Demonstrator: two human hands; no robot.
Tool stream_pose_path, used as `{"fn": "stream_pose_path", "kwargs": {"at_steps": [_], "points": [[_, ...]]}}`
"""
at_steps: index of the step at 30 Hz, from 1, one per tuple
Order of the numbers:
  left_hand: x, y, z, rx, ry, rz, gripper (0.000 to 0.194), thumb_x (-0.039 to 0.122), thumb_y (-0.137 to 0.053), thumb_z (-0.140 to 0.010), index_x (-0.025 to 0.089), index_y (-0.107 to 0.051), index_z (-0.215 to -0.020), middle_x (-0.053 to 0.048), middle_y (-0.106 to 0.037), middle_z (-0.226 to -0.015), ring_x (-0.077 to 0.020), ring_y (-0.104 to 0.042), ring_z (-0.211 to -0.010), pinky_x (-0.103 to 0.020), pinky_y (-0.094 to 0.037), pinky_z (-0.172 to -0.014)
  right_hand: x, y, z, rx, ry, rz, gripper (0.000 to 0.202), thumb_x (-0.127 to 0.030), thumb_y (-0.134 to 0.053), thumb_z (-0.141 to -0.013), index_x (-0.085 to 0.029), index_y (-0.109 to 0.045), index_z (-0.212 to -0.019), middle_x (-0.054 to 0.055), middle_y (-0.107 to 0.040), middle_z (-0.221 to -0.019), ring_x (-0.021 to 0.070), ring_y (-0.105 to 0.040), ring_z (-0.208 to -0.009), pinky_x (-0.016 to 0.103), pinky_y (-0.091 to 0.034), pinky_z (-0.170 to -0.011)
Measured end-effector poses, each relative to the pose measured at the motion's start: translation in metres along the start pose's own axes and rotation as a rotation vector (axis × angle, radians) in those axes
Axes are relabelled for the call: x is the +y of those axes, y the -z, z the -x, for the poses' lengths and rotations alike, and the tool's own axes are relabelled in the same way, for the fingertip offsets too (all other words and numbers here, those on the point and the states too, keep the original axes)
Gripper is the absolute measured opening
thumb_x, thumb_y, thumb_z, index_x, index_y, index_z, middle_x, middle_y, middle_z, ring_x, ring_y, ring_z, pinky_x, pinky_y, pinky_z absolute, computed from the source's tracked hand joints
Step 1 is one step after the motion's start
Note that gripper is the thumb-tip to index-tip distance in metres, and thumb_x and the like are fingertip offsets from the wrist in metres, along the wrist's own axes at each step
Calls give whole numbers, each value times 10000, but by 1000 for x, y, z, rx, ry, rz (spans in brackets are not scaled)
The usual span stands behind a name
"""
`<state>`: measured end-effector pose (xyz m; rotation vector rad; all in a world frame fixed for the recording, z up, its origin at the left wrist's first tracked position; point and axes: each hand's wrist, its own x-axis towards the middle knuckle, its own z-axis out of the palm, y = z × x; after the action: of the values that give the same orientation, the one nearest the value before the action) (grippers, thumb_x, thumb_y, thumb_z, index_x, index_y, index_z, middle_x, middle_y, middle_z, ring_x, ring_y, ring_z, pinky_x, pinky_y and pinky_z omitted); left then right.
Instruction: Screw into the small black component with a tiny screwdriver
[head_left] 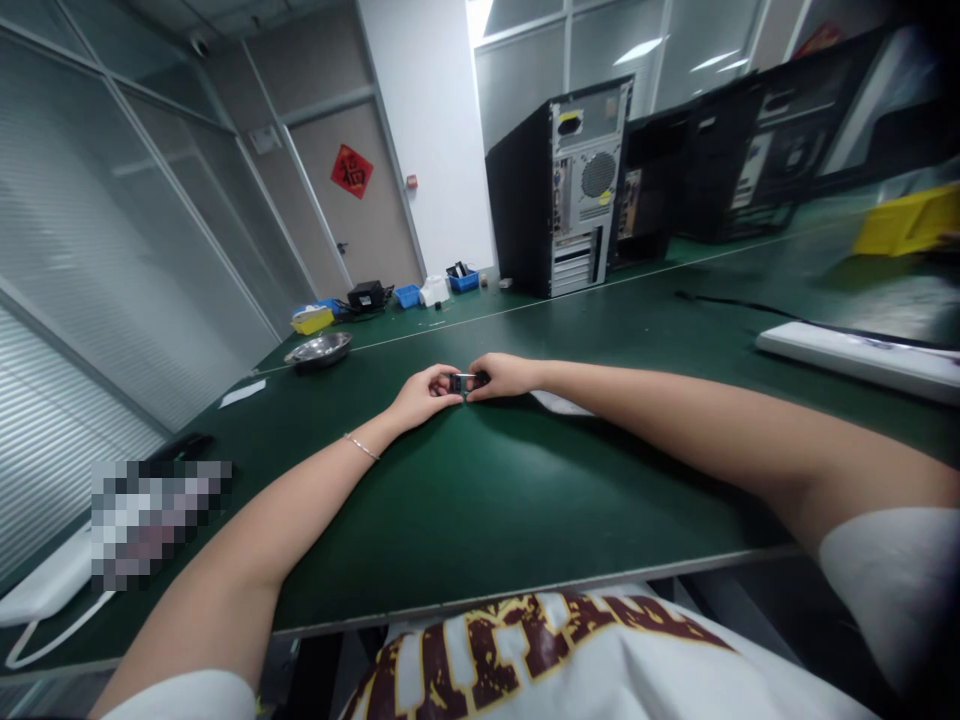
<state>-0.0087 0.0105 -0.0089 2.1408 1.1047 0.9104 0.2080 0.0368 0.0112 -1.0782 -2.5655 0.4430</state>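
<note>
— Scanning from the left, past what?

— Past a pixelated patch point(161, 520), a white sheet point(244, 393) and a metal bowl point(321, 349), then beyond the hands to a black box point(367, 294), blue trays point(409, 295) and a computer tower point(589, 190) blocking part of the glass wall point(525, 90). Farther right, reaching a long white case point(855, 355) and a yellow bin point(911, 222).

— Holding what?

— Pinching a small dark item point(455, 384) between left hand point(420, 397) and right hand point(504, 375), both narrow, over the green table point(487, 520). Can't tell about contact with the surface.

— Counting how many?

— Counting two hands, one bracelet point(362, 447), one bowl, two white sheets, three blue trays and at least two towers.

— Missing what?

— Losing the surface under the pixels, much of the small dark item behind fingers, and part of the second sheet point(559, 403) behind the right forearm. Can't tell one piece from two. Blurring toward the far right, with the corner dark.
</note>
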Motion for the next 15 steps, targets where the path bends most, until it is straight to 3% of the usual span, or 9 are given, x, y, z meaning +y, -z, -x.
{"fn": "stream_pose_path", "kwargs": {"at_steps": [8, 15], "points": [[1, -1, 1, 4, 1, 12, 484, 257, -779, -709, 124, -622, -1147, -1, -630, -793, -94, -526, -650, -249, -433, -667, -2, -1, 1, -2, -48, 17, 274, -429, -734, -740, -188, -706, -867, 9, -693, -768, 146, -585, -660, 239, -377, -577], [0, -1, 1, 40, 13, 55, 493, 289, -769, -721, 135, -596, -1156, 9, -635, -753, -103, -545, -634, -251, -431, -650, 7, -14, 9, 336, 45, -65, 307, -416, -715, -769, -174, -673, -953, 60, -691, -957, 187, -609, -827, 262, -426, -702]]}}
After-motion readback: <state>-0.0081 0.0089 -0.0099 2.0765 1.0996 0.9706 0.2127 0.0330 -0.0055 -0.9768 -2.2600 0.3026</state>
